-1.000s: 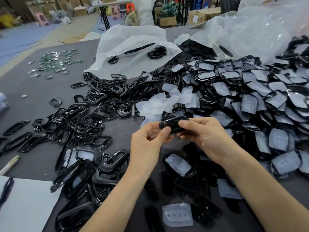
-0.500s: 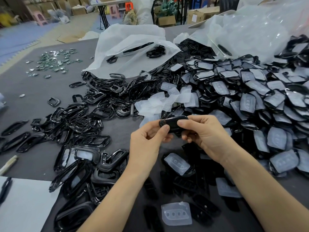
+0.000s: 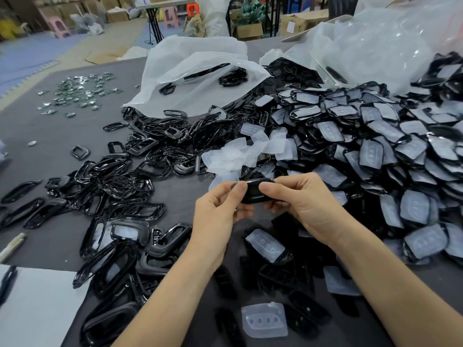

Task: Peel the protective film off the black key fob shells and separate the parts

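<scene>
Grey counter (image 3: 62,151), black frames (image 3: 120,186) at 9 o'clock, film-covered shells (image 3: 375,146) heaped at 2 o'clock, left hand (image 3: 215,214) and right hand (image 3: 308,206) pinching opposite ends of one black shell (image 3: 253,191)

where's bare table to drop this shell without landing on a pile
Bare grey table lies left, between the green circuit boards and the black frames; a gap sits left of the left hand. Film-covered shells crowd the right.

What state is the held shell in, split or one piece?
One piece: the key fob shell sits whole between left hand and right hand, both pinching it; no gap shows.
</scene>
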`<state>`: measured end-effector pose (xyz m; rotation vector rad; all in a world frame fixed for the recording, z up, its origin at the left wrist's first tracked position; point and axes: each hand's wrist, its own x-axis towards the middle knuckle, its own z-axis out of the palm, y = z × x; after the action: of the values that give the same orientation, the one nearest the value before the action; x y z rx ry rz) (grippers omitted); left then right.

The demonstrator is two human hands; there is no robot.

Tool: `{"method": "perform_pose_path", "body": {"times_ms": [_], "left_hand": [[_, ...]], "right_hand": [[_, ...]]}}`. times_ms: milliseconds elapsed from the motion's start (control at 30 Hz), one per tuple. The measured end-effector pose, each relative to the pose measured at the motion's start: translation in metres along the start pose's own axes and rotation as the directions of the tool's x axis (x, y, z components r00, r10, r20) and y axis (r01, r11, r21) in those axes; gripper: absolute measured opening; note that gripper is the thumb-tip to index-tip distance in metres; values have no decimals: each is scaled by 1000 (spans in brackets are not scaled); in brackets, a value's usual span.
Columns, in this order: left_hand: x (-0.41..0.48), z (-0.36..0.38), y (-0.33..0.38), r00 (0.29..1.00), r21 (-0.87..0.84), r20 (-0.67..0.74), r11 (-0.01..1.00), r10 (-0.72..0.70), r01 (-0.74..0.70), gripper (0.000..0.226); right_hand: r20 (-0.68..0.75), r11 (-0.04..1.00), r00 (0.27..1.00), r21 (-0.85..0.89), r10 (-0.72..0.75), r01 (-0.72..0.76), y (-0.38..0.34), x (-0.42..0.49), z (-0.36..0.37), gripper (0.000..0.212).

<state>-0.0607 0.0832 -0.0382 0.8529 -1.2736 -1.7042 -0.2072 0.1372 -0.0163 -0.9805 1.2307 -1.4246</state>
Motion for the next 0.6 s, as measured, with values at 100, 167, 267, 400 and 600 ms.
{"method": "perform_pose_path", "body": {"times_ms": [100, 167, 267, 400, 600], "left_hand": [[-1, 1, 0, 1000, 30, -4, 999, 21, -20, 30], [-2, 3, 1, 999, 55, -3, 997, 47, -47, 24], [-3, 3, 2, 996, 80, 15, 993, 87, -88, 17], [-3, 4, 2, 992, 25, 2, 992, 124, -124, 14], [-5, 4, 4, 969, 113, 18, 963, 245, -245, 25]], "right_hand": [[11, 1000, 1000, 6, -3, 3, 0, -1, -1, 22], [38, 998, 999, 60, 13, -16, -1, -1, -3, 22], [66, 992, 997, 118, 45, -53, -3, -1, -4, 20], [40, 981, 997, 184, 62, -69, -4, -1, -1, 14], [-45, 952, 999, 307, 20, -5, -6, 0, -4, 23]]}}
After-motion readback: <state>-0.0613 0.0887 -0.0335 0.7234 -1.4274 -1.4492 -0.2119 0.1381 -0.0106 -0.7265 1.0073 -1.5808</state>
